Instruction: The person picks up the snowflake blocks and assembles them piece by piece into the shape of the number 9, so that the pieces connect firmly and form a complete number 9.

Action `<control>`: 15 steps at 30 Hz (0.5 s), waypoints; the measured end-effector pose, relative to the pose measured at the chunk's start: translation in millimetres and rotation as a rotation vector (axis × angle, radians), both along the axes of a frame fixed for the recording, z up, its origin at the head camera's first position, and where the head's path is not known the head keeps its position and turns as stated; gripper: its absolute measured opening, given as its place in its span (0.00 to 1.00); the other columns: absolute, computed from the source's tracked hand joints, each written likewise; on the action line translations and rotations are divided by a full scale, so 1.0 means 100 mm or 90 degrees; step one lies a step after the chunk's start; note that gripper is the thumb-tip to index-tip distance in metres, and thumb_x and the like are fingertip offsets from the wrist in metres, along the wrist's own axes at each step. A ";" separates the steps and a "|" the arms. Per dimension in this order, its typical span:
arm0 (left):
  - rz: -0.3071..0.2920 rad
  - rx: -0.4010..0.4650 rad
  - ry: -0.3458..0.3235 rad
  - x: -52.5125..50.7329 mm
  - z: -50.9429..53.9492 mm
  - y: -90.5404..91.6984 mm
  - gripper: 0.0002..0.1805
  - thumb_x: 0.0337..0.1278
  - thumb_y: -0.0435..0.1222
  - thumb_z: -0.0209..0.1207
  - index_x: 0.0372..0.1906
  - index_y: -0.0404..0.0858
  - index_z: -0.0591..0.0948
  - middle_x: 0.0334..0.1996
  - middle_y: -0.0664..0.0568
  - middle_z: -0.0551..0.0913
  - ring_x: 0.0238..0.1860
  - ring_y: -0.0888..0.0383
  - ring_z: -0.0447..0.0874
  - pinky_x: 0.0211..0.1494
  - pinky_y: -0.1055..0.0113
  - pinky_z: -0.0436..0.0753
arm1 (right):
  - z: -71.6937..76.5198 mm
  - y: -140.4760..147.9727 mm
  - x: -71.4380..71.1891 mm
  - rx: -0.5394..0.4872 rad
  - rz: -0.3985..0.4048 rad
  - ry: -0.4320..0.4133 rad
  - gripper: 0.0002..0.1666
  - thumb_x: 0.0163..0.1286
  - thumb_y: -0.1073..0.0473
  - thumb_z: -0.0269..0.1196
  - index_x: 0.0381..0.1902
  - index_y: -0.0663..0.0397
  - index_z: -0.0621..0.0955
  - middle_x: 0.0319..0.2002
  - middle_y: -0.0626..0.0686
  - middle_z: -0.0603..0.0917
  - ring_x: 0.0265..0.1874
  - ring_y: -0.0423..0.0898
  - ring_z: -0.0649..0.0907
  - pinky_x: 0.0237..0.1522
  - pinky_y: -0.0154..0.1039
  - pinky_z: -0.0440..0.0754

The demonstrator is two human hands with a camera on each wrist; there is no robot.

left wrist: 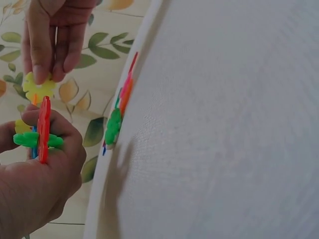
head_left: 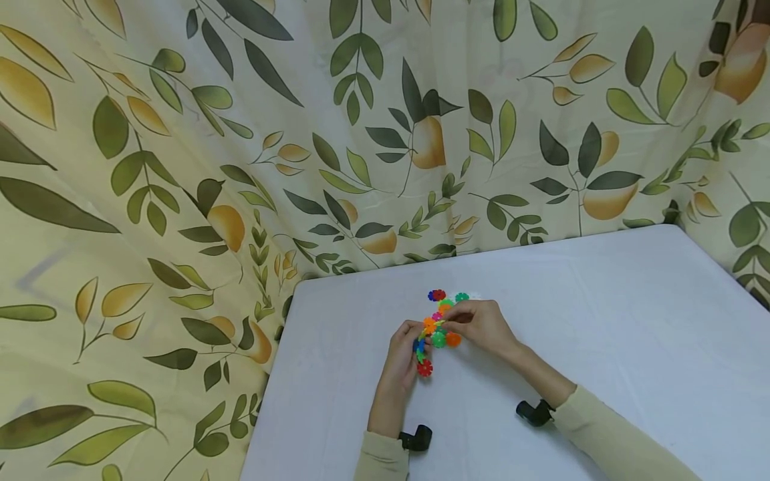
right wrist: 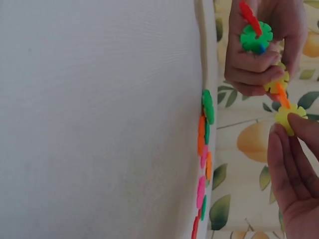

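From afar I'm watching the left hand (head_left: 400,357) gripping a disc chain (left wrist: 44,127) above the white table (head_left: 601,321); the right hand (head_left: 486,327) is pinching its yellow end disc (right wrist: 289,119). Other discs (head_left: 438,340) are lying nearby.

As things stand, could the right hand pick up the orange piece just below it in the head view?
Probably not yet: the orange piece lies close by and looks uncovered, but the right hand pinches a yellow piece.
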State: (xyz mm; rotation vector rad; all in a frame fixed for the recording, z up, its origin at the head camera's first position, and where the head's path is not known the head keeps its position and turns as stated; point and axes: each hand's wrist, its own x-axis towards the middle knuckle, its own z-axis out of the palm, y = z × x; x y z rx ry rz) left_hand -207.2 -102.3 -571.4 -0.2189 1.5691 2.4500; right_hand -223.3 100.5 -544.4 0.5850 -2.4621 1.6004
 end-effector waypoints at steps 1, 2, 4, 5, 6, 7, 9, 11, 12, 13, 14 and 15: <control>0.001 0.001 0.000 0.00 0.00 0.00 0.07 0.77 0.36 0.56 0.40 0.36 0.78 0.42 0.46 0.78 0.36 0.57 0.79 0.38 0.73 0.81 | 0.00 0.00 0.01 -0.002 0.000 0.006 0.09 0.59 0.66 0.78 0.37 0.50 0.92 0.33 0.44 0.90 0.32 0.41 0.88 0.36 0.33 0.87; 0.004 0.005 -0.001 0.00 -0.01 0.01 0.07 0.77 0.35 0.56 0.40 0.36 0.78 0.42 0.46 0.78 0.36 0.57 0.79 0.38 0.73 0.81 | 0.00 -0.01 0.01 0.001 -0.002 0.016 0.09 0.59 0.66 0.78 0.36 0.49 0.92 0.33 0.43 0.90 0.31 0.40 0.88 0.36 0.33 0.87; 0.005 0.007 0.004 0.00 -0.02 0.02 0.06 0.77 0.35 0.56 0.40 0.36 0.77 0.41 0.46 0.78 0.36 0.58 0.78 0.37 0.74 0.80 | -0.02 -0.01 0.02 0.006 -0.003 0.044 0.09 0.58 0.67 0.79 0.35 0.49 0.92 0.32 0.42 0.90 0.31 0.39 0.87 0.35 0.32 0.87; 0.006 0.011 0.005 0.00 -0.02 0.02 0.06 0.76 0.34 0.56 0.39 0.36 0.77 0.41 0.46 0.78 0.35 0.58 0.78 0.37 0.74 0.80 | -0.02 -0.02 0.02 0.008 -0.005 0.057 0.09 0.57 0.67 0.79 0.35 0.49 0.92 0.31 0.42 0.89 0.30 0.38 0.87 0.34 0.32 0.86; 0.007 0.014 0.007 0.01 -0.02 0.03 0.06 0.76 0.34 0.56 0.39 0.37 0.78 0.41 0.46 0.77 0.35 0.58 0.78 0.36 0.74 0.80 | -0.02 -0.02 0.02 0.009 -0.005 0.074 0.10 0.57 0.68 0.79 0.34 0.50 0.92 0.31 0.42 0.89 0.29 0.38 0.86 0.33 0.32 0.86; 0.007 0.017 0.009 0.01 -0.02 0.03 0.06 0.76 0.33 0.56 0.39 0.37 0.77 0.41 0.46 0.77 0.35 0.58 0.77 0.36 0.74 0.79 | -0.03 -0.03 0.03 0.009 -0.005 0.088 0.10 0.56 0.69 0.80 0.33 0.50 0.92 0.30 0.42 0.89 0.29 0.38 0.86 0.32 0.33 0.86; 0.005 0.022 0.015 0.02 -0.02 0.04 0.06 0.76 0.33 0.55 0.38 0.37 0.77 0.42 0.46 0.76 0.35 0.59 0.77 0.35 0.75 0.78 | -0.04 -0.04 0.03 0.008 -0.002 0.111 0.10 0.55 0.70 0.80 0.32 0.51 0.92 0.29 0.42 0.89 0.28 0.38 0.85 0.32 0.33 0.86; 0.008 0.031 0.017 0.03 -0.01 0.05 0.06 0.77 0.33 0.54 0.38 0.38 0.76 0.43 0.47 0.75 0.35 0.59 0.76 0.35 0.76 0.78 | -0.04 -0.05 0.03 0.004 -0.001 0.119 0.10 0.55 0.71 0.80 0.31 0.51 0.92 0.29 0.42 0.89 0.28 0.38 0.85 0.32 0.33 0.86; 0.010 0.035 0.020 0.03 -0.01 0.06 0.07 0.78 0.32 0.53 0.38 0.38 0.76 0.43 0.47 0.75 0.34 0.59 0.76 0.35 0.76 0.78 | -0.04 -0.06 0.03 0.003 -0.001 0.121 0.10 0.55 0.70 0.80 0.31 0.51 0.92 0.28 0.41 0.88 0.28 0.37 0.85 0.32 0.32 0.86; 0.011 0.040 0.021 0.04 -0.01 0.06 0.07 0.78 0.33 0.52 0.38 0.38 0.76 0.43 0.47 0.75 0.34 0.60 0.76 0.34 0.76 0.78 | -0.05 -0.06 0.03 0.002 -0.002 0.120 0.10 0.55 0.70 0.79 0.31 0.51 0.92 0.28 0.41 0.88 0.28 0.37 0.85 0.32 0.32 0.86; 0.011 0.044 0.022 0.04 -0.01 0.07 0.07 0.79 0.33 0.52 0.38 0.38 0.75 0.43 0.46 0.74 0.34 0.59 0.76 0.34 0.76 0.78 | -0.04 -0.07 0.03 0.002 -0.004 0.118 0.10 0.55 0.70 0.79 0.31 0.51 0.92 0.28 0.41 0.88 0.28 0.37 0.85 0.32 0.32 0.86; 0.009 0.047 0.022 0.04 0.00 0.07 0.08 0.79 0.33 0.51 0.38 0.38 0.75 0.43 0.47 0.74 0.34 0.60 0.75 0.34 0.76 0.77 | -0.04 -0.07 0.03 0.001 -0.007 0.116 0.09 0.56 0.70 0.79 0.31 0.51 0.92 0.28 0.41 0.88 0.28 0.37 0.85 0.32 0.32 0.86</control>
